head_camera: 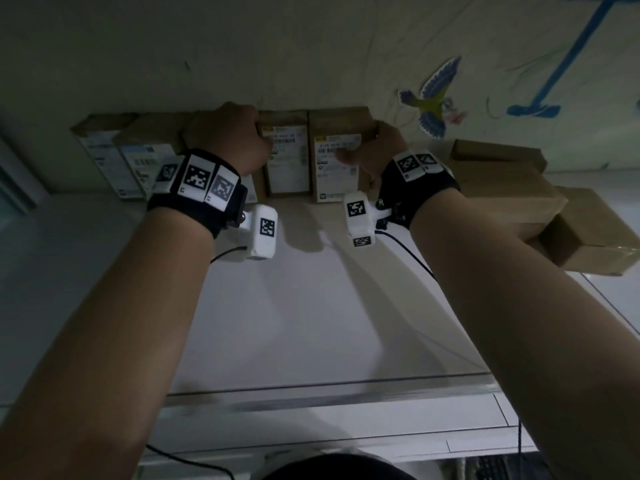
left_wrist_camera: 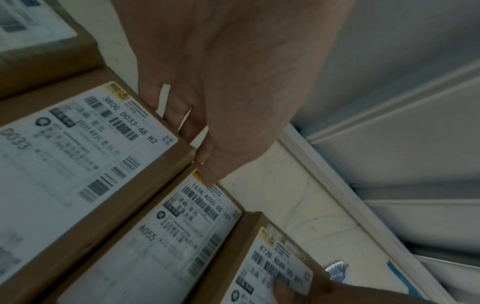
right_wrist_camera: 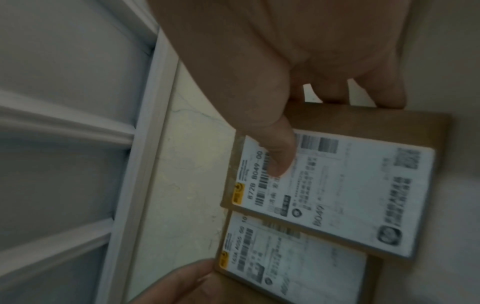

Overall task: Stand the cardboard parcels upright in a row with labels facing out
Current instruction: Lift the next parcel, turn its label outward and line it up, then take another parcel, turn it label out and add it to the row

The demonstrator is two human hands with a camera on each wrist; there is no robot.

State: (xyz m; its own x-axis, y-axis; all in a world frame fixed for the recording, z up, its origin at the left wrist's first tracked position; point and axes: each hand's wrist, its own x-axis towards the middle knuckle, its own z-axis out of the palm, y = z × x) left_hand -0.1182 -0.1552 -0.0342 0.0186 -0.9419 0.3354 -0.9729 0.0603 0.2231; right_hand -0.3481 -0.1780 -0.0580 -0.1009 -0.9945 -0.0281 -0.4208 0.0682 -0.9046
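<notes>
parcels [head_camera: 284, 154] stand labels-out along the wall; left hand [head_camera: 232, 133] grips one, right hand [head_camera: 377, 150] pinches the end parcel [head_camera: 337, 161].

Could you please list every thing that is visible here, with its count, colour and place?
Upright cardboard parcels: five visible, brown with white labels facing out, in a row against the wall on the white surface.
Parcel B049: one, brown, right end of the row, held by the right hand.
Loose cardboard parcels: several, brown, piled flat at the right; exact count unclear.
Bird sticker: one, blue and yellow, on the wall.
Blue painted shape: one, on the wall, upper right.
Wrist bands: two, black with white markers.
Left hand: one, grip on the top of a parcel in the row.
Right hand: one, thumb on the label of B049.
</notes>
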